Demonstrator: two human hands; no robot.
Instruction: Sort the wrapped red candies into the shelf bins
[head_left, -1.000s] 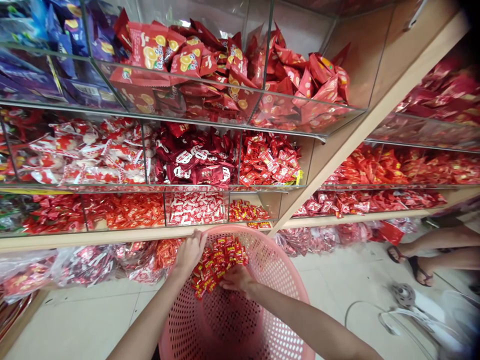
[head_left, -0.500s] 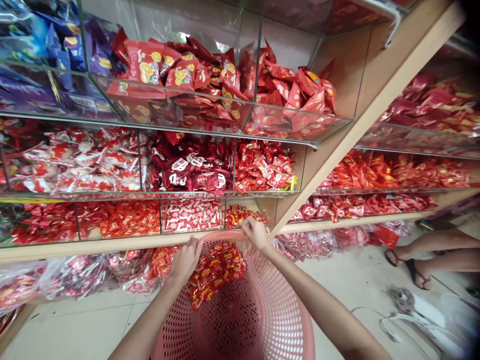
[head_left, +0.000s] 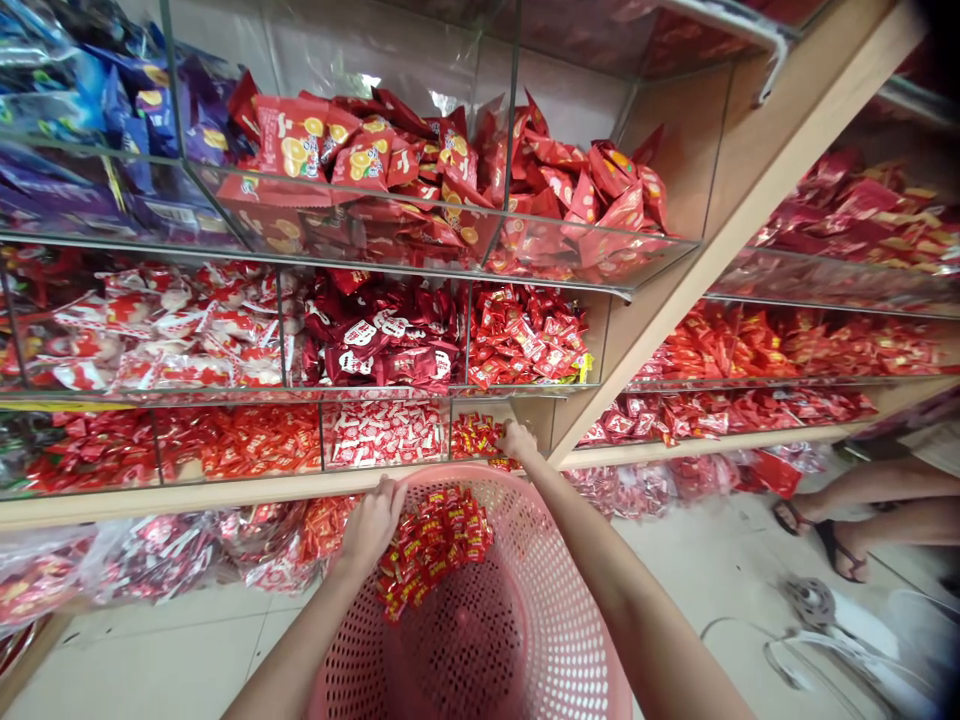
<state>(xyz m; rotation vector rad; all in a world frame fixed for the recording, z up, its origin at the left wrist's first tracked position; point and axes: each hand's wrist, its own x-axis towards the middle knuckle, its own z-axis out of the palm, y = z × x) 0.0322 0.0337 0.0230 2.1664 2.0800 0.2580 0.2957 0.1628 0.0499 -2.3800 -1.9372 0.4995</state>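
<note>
A pink perforated basket [head_left: 540, 640] is tilted toward me below the shelves, with a heap of small red candy packets [head_left: 431, 545] lying against its far wall. My left hand [head_left: 373, 525] grips the basket's far rim, fingers curled over the edge. My right hand [head_left: 517, 442] reaches into the lowest right glass compartment, on a small pile of red and yellow candies [head_left: 480, 435]; its fingers are bent down into the candies and what they hold is hidden.
Glass-fronted shelf bins [head_left: 375, 330] hold red, white and blue snack packets in several rows. A slanted wooden divider [head_left: 675, 290] separates more bins at right. Bagged candies [head_left: 150, 560] lie under the bottom shelf. Another person's sandalled feet [head_left: 832, 530] stand on the tiled floor at right.
My right hand left the candies in the basket, rose past the rim and went into the lowest right bin. My left hand stayed on the basket rim.
</note>
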